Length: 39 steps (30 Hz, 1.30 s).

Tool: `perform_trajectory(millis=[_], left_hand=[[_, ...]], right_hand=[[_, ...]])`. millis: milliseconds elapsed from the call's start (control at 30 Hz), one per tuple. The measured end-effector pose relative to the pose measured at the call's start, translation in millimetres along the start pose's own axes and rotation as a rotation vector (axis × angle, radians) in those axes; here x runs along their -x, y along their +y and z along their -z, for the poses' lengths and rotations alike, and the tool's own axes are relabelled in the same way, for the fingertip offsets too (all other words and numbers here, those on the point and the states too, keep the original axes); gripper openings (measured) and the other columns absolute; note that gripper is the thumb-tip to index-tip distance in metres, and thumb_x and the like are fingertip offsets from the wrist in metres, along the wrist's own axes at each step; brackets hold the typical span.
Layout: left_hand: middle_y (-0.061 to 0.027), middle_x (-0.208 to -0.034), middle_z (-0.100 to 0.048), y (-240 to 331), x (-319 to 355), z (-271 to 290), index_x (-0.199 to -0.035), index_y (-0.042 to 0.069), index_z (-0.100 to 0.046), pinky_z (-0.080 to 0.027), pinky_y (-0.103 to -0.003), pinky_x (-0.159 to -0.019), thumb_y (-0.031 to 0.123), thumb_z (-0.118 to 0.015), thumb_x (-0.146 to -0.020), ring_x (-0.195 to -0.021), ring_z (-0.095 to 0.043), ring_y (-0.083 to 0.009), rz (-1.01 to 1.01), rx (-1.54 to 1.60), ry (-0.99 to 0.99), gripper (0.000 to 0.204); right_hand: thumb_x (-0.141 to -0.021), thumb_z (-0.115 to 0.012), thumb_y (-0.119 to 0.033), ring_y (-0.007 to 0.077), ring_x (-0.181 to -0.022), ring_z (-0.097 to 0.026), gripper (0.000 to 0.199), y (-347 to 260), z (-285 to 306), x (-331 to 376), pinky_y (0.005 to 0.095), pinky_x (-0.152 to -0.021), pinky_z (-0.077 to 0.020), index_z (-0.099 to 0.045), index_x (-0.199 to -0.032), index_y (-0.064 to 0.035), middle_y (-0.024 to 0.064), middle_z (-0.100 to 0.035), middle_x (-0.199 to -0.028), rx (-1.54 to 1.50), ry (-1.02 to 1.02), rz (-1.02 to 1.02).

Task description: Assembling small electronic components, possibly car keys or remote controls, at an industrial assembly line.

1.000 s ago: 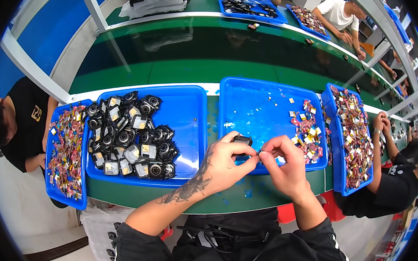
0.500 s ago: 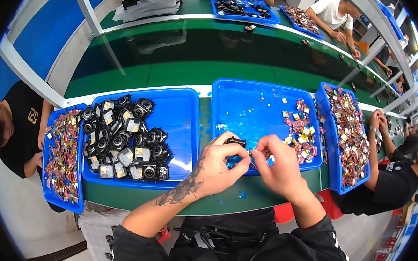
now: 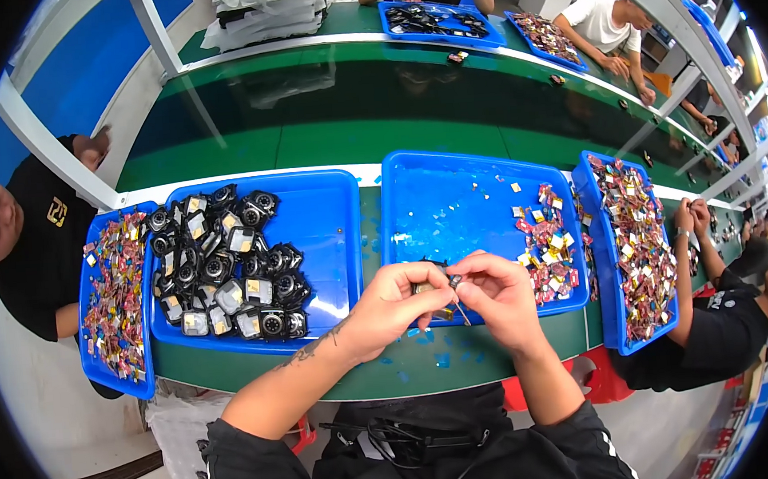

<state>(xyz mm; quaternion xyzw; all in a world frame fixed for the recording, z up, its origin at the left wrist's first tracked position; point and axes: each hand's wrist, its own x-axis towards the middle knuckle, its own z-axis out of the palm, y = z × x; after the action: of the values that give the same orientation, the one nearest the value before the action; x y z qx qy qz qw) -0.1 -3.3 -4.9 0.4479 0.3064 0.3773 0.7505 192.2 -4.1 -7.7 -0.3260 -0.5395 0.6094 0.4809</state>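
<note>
My left hand (image 3: 396, 303) is closed around a small black watch-like casing (image 3: 441, 279), mostly hidden by the fingers. Pressed up against it, my right hand (image 3: 499, 301) pinches at the casing's edge, and a thin pale strip shows below its fingertips. What exactly the right fingers grip is too small to make out. Both hands are over the front edge of a blue tray (image 3: 450, 165) with small wrapped parts (image 3: 544, 237) heaped on its right side. To the left, another blue tray (image 3: 331, 243) holds a pile of similar black casings (image 3: 225, 259).
Narrow blue bins of small pink and yellow parts stand at the far left (image 3: 113, 294) and right (image 3: 638, 248). Bits of blue film (image 3: 443, 360) lie on the green table edge. Beyond runs a green belt (image 3: 375, 115). Co-workers sit on both sides and opposite.
My hands have drawn closer together, the left turning and the casing now more covered by fingers. At the left, a co-worker's hand has risen from the bin.
</note>
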Motion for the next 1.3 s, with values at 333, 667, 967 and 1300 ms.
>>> perform_trajectory(millis=[333,667,967,1300], left_hand=[[-0.0104,-0.102,-0.063,11,-3,6,-0.118,0.005,-0.050,-0.052,-0.024,-0.068,0.000,-0.059,-0.091,-0.080,-0.061,-0.0112,-0.247,0.124,0.382,0.029],[-0.0120,-0.100,-0.067,14,-2,6,-0.118,-0.002,-0.057,-0.053,-0.028,-0.078,0.002,-0.063,-0.090,-0.086,-0.065,-0.0150,-0.209,0.226,0.439,0.029],[-0.0080,-0.091,-0.065,1,-10,8,-0.100,0.003,-0.052,-0.050,-0.023,-0.061,0.009,-0.061,-0.093,-0.074,-0.062,-0.0113,-0.216,0.155,0.527,0.013],[-0.0033,-0.091,-0.048,-13,-8,-7,-0.106,0.003,-0.039,-0.044,-0.023,-0.067,0.004,-0.050,-0.097,-0.080,-0.049,-0.0057,-0.490,-0.321,0.534,0.014]], right_hand=[[-0.082,-0.064,0.009,0.0197,-0.090,-0.066,0.013,-19,0,23,0.0293,-0.079,-0.0564,-0.058,-0.092,0.0038,0.0169,-0.066,-0.097,0.159,0.285,0.108],[-0.077,-0.070,0.008,0.0141,-0.074,-0.069,0.012,-10,-8,25,0.0237,-0.068,-0.0562,-0.064,-0.086,0.0037,0.0114,-0.070,-0.084,0.690,0.441,0.232],[-0.080,-0.069,0.008,0.0138,-0.078,-0.067,0.014,-14,-23,20,0.0234,-0.068,-0.0553,-0.062,-0.090,0.0042,0.0114,-0.067,-0.090,0.354,0.482,0.189],[-0.071,-0.073,0.007,0.0255,-0.078,-0.068,0.017,-22,-55,2,0.0314,-0.067,-0.0536,-0.065,-0.084,-0.0002,0.0110,-0.067,-0.082,0.812,0.111,0.396]])
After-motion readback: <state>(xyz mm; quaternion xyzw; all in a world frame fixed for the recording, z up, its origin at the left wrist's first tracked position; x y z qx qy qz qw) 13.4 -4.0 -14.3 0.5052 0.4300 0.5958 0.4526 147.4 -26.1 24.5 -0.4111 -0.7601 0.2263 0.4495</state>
